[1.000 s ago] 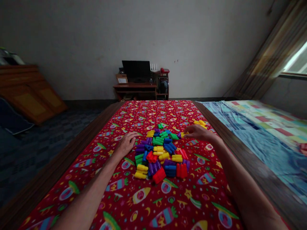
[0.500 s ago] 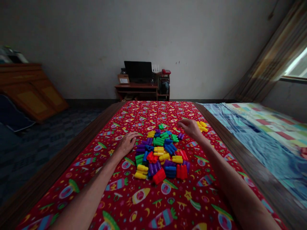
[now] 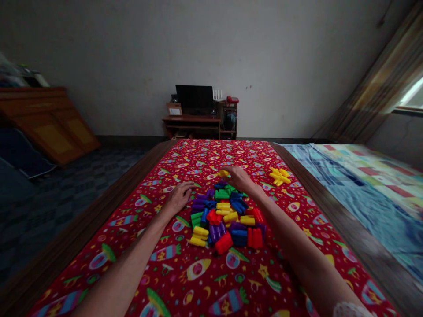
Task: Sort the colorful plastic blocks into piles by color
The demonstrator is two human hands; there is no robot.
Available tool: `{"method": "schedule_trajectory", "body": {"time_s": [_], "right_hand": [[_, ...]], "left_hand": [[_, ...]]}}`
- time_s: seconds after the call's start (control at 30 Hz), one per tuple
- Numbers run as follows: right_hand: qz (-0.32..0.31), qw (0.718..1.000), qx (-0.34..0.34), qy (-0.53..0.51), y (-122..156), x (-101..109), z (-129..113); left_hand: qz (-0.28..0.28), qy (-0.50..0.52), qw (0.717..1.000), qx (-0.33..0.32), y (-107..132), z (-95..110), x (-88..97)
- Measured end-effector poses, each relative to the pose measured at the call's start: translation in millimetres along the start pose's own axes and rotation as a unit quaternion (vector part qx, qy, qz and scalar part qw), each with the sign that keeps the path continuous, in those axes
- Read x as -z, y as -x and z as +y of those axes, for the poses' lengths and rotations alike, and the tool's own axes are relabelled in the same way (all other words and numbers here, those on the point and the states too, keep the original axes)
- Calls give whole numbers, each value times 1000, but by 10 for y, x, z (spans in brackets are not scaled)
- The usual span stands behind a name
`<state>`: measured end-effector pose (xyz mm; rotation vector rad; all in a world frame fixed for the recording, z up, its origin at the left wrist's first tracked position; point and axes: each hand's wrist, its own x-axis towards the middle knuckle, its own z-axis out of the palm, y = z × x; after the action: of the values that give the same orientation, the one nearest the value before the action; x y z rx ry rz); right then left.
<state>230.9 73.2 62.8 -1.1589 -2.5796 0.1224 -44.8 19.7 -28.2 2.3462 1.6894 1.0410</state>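
A heap of plastic toy blocks, each like joined tubes, lies on the red patterned cloth [image 3: 198, 268]. Among them are a purple block [image 3: 217, 232], a blue block [image 3: 239, 237], a green block [image 3: 221, 194] and a front red block [image 3: 224, 243]. At the heap's far edge, my right hand [image 3: 240, 179] is closed on a yellow block [image 3: 224, 173], its fingers partly covering it. My left hand [image 3: 180, 197] rests on the cloth just left of the heap, fingers loosely extended and holding nothing. Apart from the heap, to the right, sits a small yellow pile [image 3: 279, 176] of similar blocks.
The cloth covers a long table with a dark wooden edge [image 3: 145, 165]. Right of it is a bed [image 3: 357, 189] with a blue sheet. A desk [image 3: 191, 119] with a monitor [image 3: 194, 97] stands by the far wall, and a wooden cabinet [image 3: 49, 119] at left.
My right hand has moved left from near the yellow pile to the heap's far edge and taken a yellow block. My left hand stays beside the heap. The view has shifted slightly.
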Motion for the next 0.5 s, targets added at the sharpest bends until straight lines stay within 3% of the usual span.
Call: {"method": "schedule_trajectory", "body": {"time_s": [0.13, 0.23, 0.33, 0.4, 0.5], "right_hand": [[82, 980, -168, 72, 371, 151, 526], [123, 957, -247, 87, 533, 247, 718], [106, 978, -181, 13, 533, 383, 525], [10, 994, -81, -69, 508, 449, 222], [-159, 981, 59, -99, 544, 421, -282]], "left_hand": [[7, 2, 1000, -2, -9, -11, -18], [5, 2, 1000, -6, -14, -15, -16], [2, 0, 1000, -7, -18, -13, -6], [-1, -5, 1000, -4, -18, -7, 2], [-2, -10, 1000, 2, -14, 10, 11]]}}
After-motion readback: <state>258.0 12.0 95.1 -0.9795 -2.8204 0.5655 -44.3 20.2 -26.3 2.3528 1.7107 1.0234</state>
